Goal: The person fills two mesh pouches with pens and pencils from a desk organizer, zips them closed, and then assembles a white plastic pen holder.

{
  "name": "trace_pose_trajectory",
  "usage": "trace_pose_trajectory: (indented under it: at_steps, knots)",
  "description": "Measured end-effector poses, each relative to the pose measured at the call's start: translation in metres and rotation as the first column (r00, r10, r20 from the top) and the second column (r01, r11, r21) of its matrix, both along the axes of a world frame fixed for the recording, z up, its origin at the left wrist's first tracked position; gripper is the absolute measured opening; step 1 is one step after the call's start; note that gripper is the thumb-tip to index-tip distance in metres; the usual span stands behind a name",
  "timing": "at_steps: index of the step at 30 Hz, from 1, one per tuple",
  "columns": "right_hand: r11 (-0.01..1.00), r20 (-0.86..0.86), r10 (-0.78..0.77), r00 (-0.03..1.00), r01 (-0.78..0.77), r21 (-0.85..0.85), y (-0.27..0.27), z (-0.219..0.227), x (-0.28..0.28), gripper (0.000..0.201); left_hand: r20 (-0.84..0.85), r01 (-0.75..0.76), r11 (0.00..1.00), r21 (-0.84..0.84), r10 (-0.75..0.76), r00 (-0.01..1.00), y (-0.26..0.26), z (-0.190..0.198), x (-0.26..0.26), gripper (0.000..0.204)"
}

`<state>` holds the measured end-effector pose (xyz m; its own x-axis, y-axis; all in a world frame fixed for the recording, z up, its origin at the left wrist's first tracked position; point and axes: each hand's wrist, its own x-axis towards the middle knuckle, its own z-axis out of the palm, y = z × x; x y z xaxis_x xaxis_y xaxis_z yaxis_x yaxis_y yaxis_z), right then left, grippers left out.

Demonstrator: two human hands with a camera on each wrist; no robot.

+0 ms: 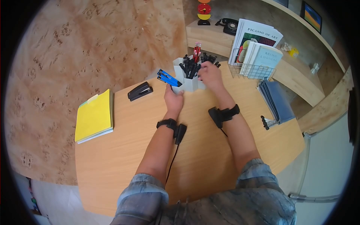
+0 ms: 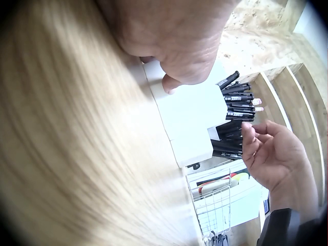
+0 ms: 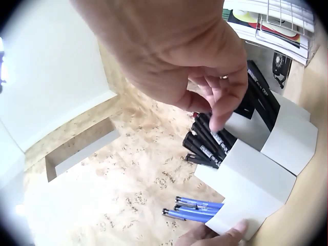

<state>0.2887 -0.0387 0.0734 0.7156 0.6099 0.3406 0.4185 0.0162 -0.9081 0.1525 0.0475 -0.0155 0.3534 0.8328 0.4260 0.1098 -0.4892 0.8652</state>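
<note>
A white pen holder point(image 1: 191, 84) with several joined compartments stands at the table's far edge. My left hand point(image 1: 174, 101) grips its left end; the thumb lies on the outer wall of the holder point(image 3: 253, 187) in the right wrist view. Blue pens point(image 1: 168, 78) lean out of that end. Black pens point(image 1: 190, 68) fill other compartments, with red pencils point(image 1: 197, 52) behind them. Over the black pens is my right hand point(image 1: 210, 76), its fingers loosely bent. In the left wrist view the right hand point(image 2: 277, 154) is beside the pens, and no held thing shows.
On the left lie a black stapler point(image 1: 140, 91) and a yellow folder point(image 1: 95, 116). A wire rack point(image 1: 253, 71) with books stands at the back right, near blue folders point(image 1: 276, 101) and black-tipped items point(image 1: 264, 122). Behind the table, a curved shelf holds a black telephone point(image 1: 229, 25).
</note>
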Motion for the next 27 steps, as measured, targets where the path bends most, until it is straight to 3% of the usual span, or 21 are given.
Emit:
trace_pose_trajectory:
  at_steps: [2, 5, 8, 11, 14, 16, 19, 22, 25, 27]
  knots:
    - [0.999, 0.281, 0.011, 0.960, 0.001, -0.043, 0.012, -0.019, -0.009, 0.023, -0.004, 0.007, 1.000, -0.011, -0.007, 1.000, -0.001, 0.001, -0.001, 0.049]
    - [0.988, 0.583, -0.118, 0.804, 0.154, -0.013, 0.017, -0.020, -0.040, 0.033, -0.034, 0.022, 0.999, -0.029, -0.023, 0.999, -0.002, 0.005, -0.003, 0.049]
    - [0.990, 0.511, -0.101, 0.854, 0.135, -0.029, 0.018, -0.020, -0.040, 0.030, -0.036, 0.027, 1.000, -0.007, -0.027, 0.999, 0.001, 0.002, -0.002, 0.049]
    - [0.992, 0.375, -0.071, 0.925, 0.103, -0.067, 0.002, 0.006, -0.025, 0.025, 0.007, 0.038, 0.999, 0.024, -0.038, 0.999, 0.004, -0.005, -0.001, 0.049]
    - [0.981, 0.277, -0.163, 0.947, 0.185, -0.057, -0.016, 0.030, 0.007, 0.019, -0.017, 0.026, 1.000, -0.002, -0.026, 1.000, -0.002, 0.003, -0.003, 0.048]
    - [0.938, 0.371, -0.328, 0.869, 0.347, 0.017, -0.032, 0.035, 0.030, 0.029, -0.018, 0.019, 1.000, 0.013, -0.019, 1.000, -0.001, 0.002, -0.003, 0.048]
    - [0.927, 0.260, -0.374, 0.890, 0.366, 0.080, -0.036, 0.006, 0.071, 0.040, -0.030, 0.032, 0.999, -0.005, -0.032, 0.999, -0.002, 0.005, -0.004, 0.048]
    - [0.907, 0.270, -0.282, 0.921, 0.348, -0.238, -0.026, -0.019, 0.093, 0.049, -0.088, 0.001, 0.999, -0.038, -0.004, 0.996, -0.004, 0.009, -0.005, 0.048]
    - [0.943, 0.310, -0.180, 0.934, 0.253, -0.215, -0.009, -0.033, 0.084, 0.058, -0.089, -0.006, 1.000, 0.005, 0.007, 0.996, -0.003, 0.006, -0.004, 0.048]
    - [0.930, 0.187, -0.123, 0.975, 0.180, -0.322, -0.007, -0.017, 0.064, 0.066, -0.044, -0.011, 0.999, 0.053, 0.013, 0.999, 0.003, -0.003, -0.001, 0.048]
